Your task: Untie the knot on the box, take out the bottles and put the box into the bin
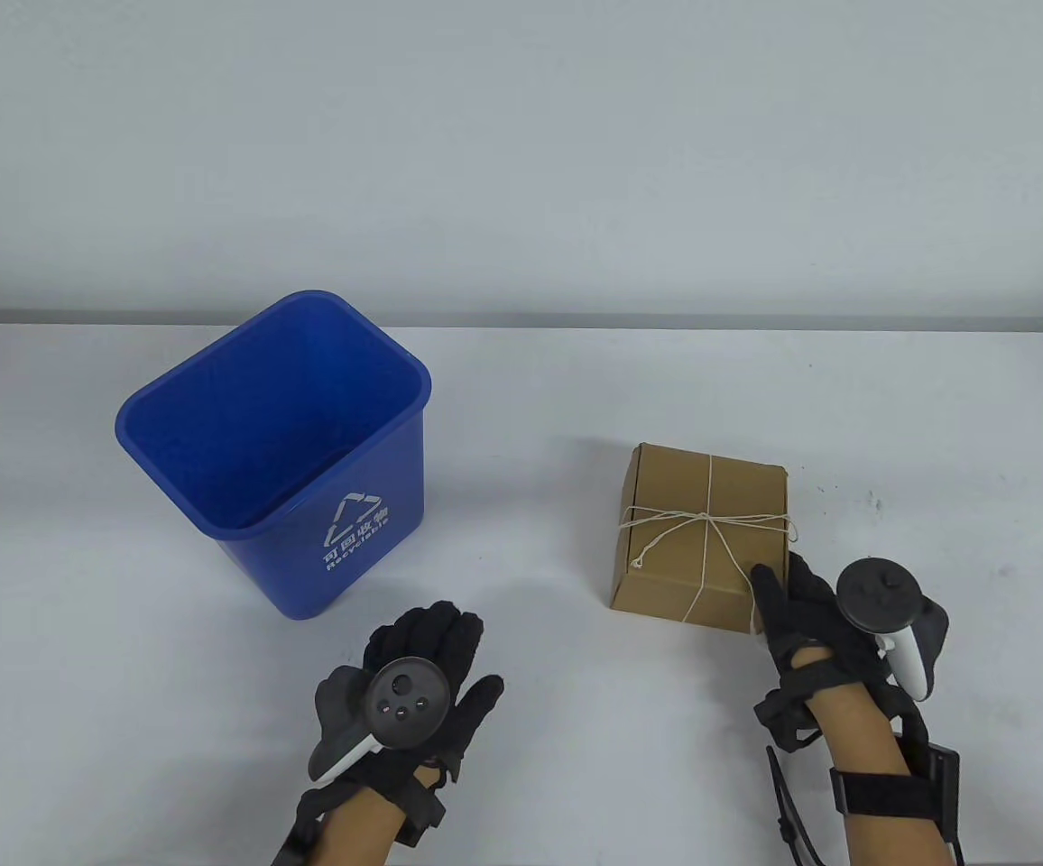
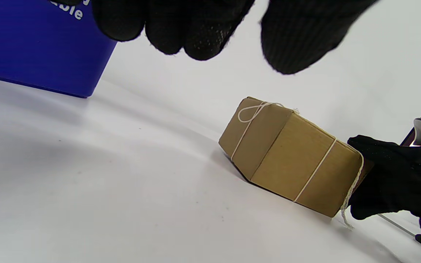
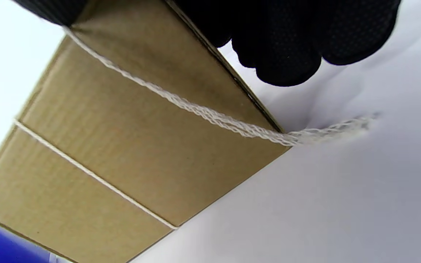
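The cardboard box [image 1: 702, 532] sits on the white table [image 1: 521, 722], to the right of the blue bin [image 1: 282, 451], with string [image 1: 711, 519] crossed and knotted on top. The right hand [image 1: 801, 613] grips the box's near right corner, thumb on top; the other fingers seem to wrap the side. The left hand [image 1: 422, 677] rests flat near the bin, fingers relaxed, holding nothing.

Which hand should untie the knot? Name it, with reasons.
Probably the right hand: it already touches the box at its near corner, close to the knot. The left hand rests apart, near the bin.
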Demonstrator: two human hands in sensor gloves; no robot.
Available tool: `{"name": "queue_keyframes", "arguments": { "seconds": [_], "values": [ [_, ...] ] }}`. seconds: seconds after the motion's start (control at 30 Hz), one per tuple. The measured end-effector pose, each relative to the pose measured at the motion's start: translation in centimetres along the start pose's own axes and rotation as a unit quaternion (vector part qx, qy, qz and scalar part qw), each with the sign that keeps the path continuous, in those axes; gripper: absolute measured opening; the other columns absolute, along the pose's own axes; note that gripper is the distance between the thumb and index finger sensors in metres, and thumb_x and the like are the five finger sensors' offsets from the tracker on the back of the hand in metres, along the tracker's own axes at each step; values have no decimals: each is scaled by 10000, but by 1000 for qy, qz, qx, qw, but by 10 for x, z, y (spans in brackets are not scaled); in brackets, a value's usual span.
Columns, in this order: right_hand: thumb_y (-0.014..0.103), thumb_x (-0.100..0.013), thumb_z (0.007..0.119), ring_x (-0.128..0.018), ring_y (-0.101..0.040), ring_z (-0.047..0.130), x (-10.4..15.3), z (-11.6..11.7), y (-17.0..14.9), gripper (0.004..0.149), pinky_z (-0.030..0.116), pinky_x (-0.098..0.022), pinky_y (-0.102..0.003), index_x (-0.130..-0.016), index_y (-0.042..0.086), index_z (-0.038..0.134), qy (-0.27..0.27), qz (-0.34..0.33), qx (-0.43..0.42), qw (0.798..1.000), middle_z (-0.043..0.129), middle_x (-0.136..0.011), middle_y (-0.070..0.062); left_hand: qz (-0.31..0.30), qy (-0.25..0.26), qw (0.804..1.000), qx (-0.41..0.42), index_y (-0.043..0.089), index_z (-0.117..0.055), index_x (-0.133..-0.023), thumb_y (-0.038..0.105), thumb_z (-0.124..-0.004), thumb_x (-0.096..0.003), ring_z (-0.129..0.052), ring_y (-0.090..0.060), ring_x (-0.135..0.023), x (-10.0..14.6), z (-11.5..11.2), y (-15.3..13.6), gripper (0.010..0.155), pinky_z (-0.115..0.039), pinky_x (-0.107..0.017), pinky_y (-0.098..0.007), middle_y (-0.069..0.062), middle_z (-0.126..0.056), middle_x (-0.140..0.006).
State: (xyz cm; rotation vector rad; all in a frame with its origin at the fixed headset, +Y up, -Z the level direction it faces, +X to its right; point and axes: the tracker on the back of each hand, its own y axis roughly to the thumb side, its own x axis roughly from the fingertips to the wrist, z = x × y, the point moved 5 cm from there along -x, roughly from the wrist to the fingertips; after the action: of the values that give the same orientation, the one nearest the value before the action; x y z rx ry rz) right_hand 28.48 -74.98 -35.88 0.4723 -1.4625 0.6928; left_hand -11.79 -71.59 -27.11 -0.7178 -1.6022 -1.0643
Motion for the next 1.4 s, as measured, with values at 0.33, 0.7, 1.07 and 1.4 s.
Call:
{"name": "queue_keyframes", "arguments": {
  "seconds": [0.33,0.7,1.07,1.4],
  "values": [
    [609,-497,488,-797,-518,754,10,32,31,846,652,-542,-623,-1020,-55,472,32,-23,46,998,559,-1003,-298,9,17,1000,11,136,-524,-1132,512,-725,-504,-466,-538,-1042,0,7,-1,759,-366,-723,-757,-159,-469,-1158],
    [585,-508,474,-809,-491,740,21,63,59,840,646,-551,-608,-1045,-16,237,56,-61,48,995,444,-1034,-274,6,13,1000,-1,138,-531,-1132,514,-730,-501,-468,-541,-1041,0,8,2,761,-355,-721,-764,-167,-478,-1157],
    [579,-508,457,-811,-483,733,40,94,83,848,646,-551,-602,-1035,-31,194,91,-91,64,990,398,-1038,-282,0,19,1000,2,151,-463,-1150,541,-736,-497,-419,-529,-1060,2,11,4,808,-342,-726,-765,-164,-417,-1171],
    [582,-509,446,-806,-481,736,66,118,102,853,649,-547,-598,-1032,-35,178,138,-104,89,981,383,-1039,-286,-31,41,999,11,167,-421,-1163,606,-719,-481,-366,-524,-1076,6,18,12,864,-321,-730,-770,-145,-372,-1184]
  ]
}}
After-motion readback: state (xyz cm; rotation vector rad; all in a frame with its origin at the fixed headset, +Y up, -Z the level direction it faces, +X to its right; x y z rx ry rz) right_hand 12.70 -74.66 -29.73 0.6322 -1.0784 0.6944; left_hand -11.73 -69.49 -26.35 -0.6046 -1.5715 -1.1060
